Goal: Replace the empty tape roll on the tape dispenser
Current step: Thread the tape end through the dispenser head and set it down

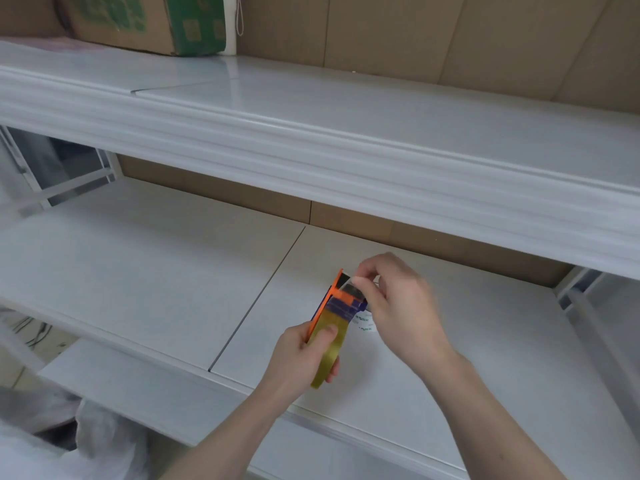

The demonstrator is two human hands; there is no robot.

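Observation:
An orange and blue tape dispenser (334, 297) is held above the lower white shelf (145, 271). A yellowish roll of tape (327, 348) sits in it. My left hand (301, 358) grips the dispenser and roll from the left, thumb lying on the roll. My right hand (398, 306) is at the dispenser's top end, its thumb and fingers pinching the clear tape end by the blade. Under my right hand a white round thing with printed text (366, 323) shows partly; I cannot tell what it is.
An upper white shelf (346, 140) runs overhead with a cardboard box (145, 22) at its far left. Brown board backs the shelves. White plastic bags (69, 441) lie at the lower left. A seam splits the lower shelf left of the hands.

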